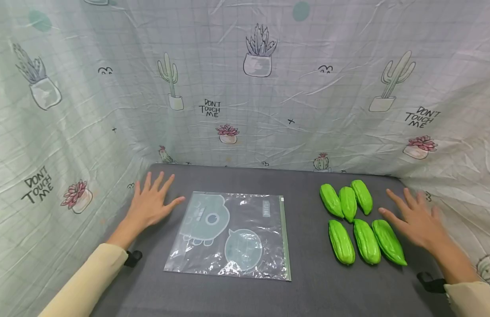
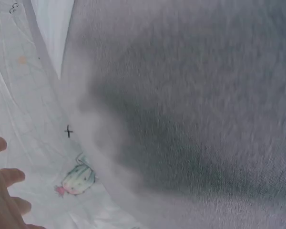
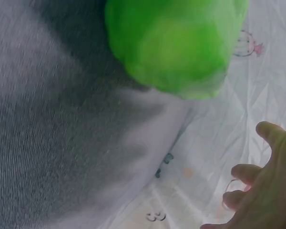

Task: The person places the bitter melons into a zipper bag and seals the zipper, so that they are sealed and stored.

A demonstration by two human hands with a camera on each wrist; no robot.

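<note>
A clear zip bag [image 1: 245, 211] printed with a pale cartoon figure lies flat on the grey table, its green zip edge to the right. To its left my left hand [image 1: 149, 203] is spread with fingers apart, touching nothing that I can see. Several bright green ridged vegetables, like bitter melons [image 1: 341, 242], lie in two rows right of the bag. My right hand [image 1: 421, 222], slightly blurred, is spread just right of them and holds nothing. In the right wrist view one green vegetable [image 3: 176, 47] looms large and blurred near the hand's fingers [image 3: 248, 174].
The dark grey tabletop [image 1: 304, 290] ends at a hanging white curtain [image 1: 284, 101] with cactus prints, at the back and both sides. Black straps [image 1: 133, 259] sit at the wrists.
</note>
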